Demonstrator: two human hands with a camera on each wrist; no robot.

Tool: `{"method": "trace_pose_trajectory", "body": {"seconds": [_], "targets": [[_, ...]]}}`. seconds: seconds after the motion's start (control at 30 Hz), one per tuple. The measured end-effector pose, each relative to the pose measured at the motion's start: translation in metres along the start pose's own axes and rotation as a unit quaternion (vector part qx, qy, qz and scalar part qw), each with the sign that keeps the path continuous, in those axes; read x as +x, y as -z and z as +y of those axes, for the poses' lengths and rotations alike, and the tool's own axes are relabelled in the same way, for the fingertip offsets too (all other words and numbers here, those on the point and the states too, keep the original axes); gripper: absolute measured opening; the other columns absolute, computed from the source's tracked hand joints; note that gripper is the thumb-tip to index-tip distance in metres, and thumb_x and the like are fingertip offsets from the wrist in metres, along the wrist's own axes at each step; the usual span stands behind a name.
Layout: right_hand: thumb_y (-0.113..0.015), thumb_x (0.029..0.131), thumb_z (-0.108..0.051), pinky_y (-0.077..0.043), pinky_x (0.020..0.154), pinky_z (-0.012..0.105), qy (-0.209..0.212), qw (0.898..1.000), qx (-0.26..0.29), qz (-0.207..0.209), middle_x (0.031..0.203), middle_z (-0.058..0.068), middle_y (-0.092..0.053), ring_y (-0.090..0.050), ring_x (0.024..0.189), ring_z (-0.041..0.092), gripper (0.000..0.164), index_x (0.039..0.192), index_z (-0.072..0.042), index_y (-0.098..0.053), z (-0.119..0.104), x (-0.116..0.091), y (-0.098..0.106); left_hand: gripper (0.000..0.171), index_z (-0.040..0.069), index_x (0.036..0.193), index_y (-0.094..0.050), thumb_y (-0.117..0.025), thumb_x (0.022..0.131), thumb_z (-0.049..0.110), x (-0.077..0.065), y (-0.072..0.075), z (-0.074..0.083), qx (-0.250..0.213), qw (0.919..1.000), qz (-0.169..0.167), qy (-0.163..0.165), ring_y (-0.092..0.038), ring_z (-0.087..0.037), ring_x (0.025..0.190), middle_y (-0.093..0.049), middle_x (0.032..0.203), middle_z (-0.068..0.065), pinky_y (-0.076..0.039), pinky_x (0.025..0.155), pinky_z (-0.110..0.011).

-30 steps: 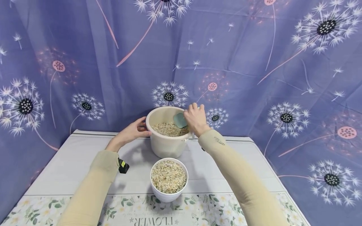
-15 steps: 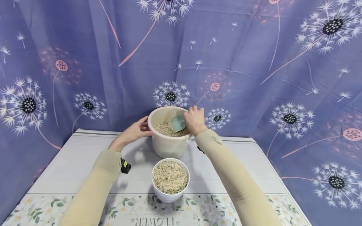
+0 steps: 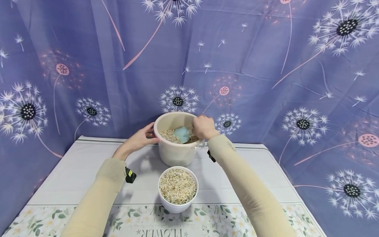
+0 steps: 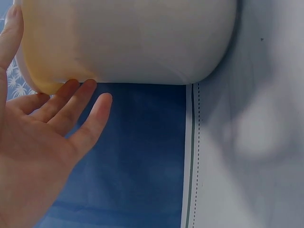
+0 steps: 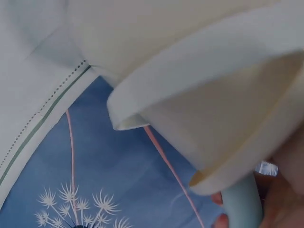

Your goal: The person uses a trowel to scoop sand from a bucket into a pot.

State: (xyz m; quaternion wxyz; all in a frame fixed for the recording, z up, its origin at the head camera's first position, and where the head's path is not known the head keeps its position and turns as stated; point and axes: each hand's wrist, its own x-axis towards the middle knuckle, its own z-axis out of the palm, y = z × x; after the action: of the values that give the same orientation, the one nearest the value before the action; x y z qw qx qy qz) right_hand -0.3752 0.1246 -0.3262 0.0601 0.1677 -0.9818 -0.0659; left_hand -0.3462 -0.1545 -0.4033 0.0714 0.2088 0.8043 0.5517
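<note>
At the near edge, a white tablecloth [image 3: 74, 179] with a floral printed band is covering the table. A round white bowl [image 3: 177, 208] is standing upright on it, holding pale mixed grains [image 3: 177, 186] close up to its rim; neither hand is touching it. Just beyond the bowl, a deep cream plastic bucket [image 3: 174, 155] is standing upright, with more of the same grains [image 3: 168, 135] lying low inside.

At the bucket's left side, the left hand [image 3: 136, 142] is resting with thumb and fingers spread apart, steadying the wall by touch rather than clamping it; its place is hardly changing from the earlier views. At the right side, the right hand [image 3: 204, 127] is reaching over the rim, its fingers curling round the handle of a pale blue-green scoop [image 3: 181, 135], as the right wrist view is also showing.

What is changing is the scoop: its blade is now sitting lower and farther left than a second ago, tilting down against the grains, with the right hand dropping too. That is probably marking the digging part of a scooping stroke; how full the blade is, I cannot tell. Farthest back, a purple-blue dandelion-print curtain [image 3: 248, 108] is hanging.
</note>
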Motion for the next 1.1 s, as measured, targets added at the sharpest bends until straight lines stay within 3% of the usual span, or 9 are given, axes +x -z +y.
{"method": "trace_pose_trajectory", "body": {"seconds": [0.17, 0.47, 0.8, 0.97, 1.1], "targets": [[-0.074, 0.086, -0.025, -0.053, 0.074, 0.043, -0.001, 0.995, 0.079, -0.055, 0.091, 0.004, -0.068, -0.061, 0.082, 0.023, 0.008, 0.086, -0.017, -0.074, 0.008, -0.003, 0.012, 0.094, 0.01, 0.158, -0.012, -0.075, 0.089, 0.022, -0.001, 0.0, 0.001, -0.005, 1.0, 0.001, 0.0, -0.046, -0.037, 0.127, -0.042, 0.141, -0.027, -0.046, 0.098, -0.048], [-0.074, 0.088, -0.024, -0.05, 0.081, 0.036, 0.039, 0.973, 0.18, -0.136, 0.091, 0.0, -0.069, -0.06, 0.089, 0.02, 0.015, 0.097, -0.012, -0.077, 0.025, -0.005, 0.023, 0.09, 0.01, 0.158, -0.014, -0.073, 0.09, 0.019, 0.0, -0.001, 0.0, -0.008, 1.0, 0.001, -0.005, -0.046, -0.037, 0.128, -0.043, 0.141, -0.027, -0.045, 0.099, -0.048], [-0.071, 0.091, -0.02, -0.049, 0.089, 0.037, 0.026, 0.942, 0.305, -0.135, 0.098, 0.006, -0.07, -0.062, 0.091, 0.021, 0.022, 0.104, -0.004, -0.074, 0.041, -0.008, 0.019, 0.09, 0.007, 0.157, -0.014, -0.073, 0.09, 0.017, 0.0, 0.001, -0.002, -0.009, 0.9999, 0.001, -0.005, -0.045, -0.039, 0.129, -0.044, 0.14, -0.028, -0.042, 0.102, -0.051], [-0.07, 0.092, -0.019, -0.049, 0.09, 0.039, -0.003, 0.918, 0.379, -0.121, 0.1, 0.009, -0.07, -0.063, 0.093, 0.024, 0.019, 0.104, -0.004, -0.075, 0.045, -0.011, 0.014, 0.091, 0.009, 0.158, -0.014, -0.074, 0.09, 0.019, 0.0, 0.001, -0.002, -0.009, 1.0, 0.002, 0.0, -0.045, -0.038, 0.129, -0.043, 0.141, -0.027, -0.042, 0.102, -0.051], [-0.069, 0.092, -0.017, -0.05, 0.088, 0.039, -0.011, 0.904, 0.412, -0.117, 0.101, 0.014, -0.07, -0.064, 0.095, 0.029, 0.019, 0.103, -0.003, -0.074, 0.047, -0.013, 0.012, 0.091, 0.009, 0.157, -0.014, -0.074, 0.089, 0.018, 0.0, 0.001, -0.001, -0.015, 0.9999, 0.003, 0.001, -0.044, -0.039, 0.129, -0.043, 0.142, -0.027, -0.042, 0.103, -0.051]]}}
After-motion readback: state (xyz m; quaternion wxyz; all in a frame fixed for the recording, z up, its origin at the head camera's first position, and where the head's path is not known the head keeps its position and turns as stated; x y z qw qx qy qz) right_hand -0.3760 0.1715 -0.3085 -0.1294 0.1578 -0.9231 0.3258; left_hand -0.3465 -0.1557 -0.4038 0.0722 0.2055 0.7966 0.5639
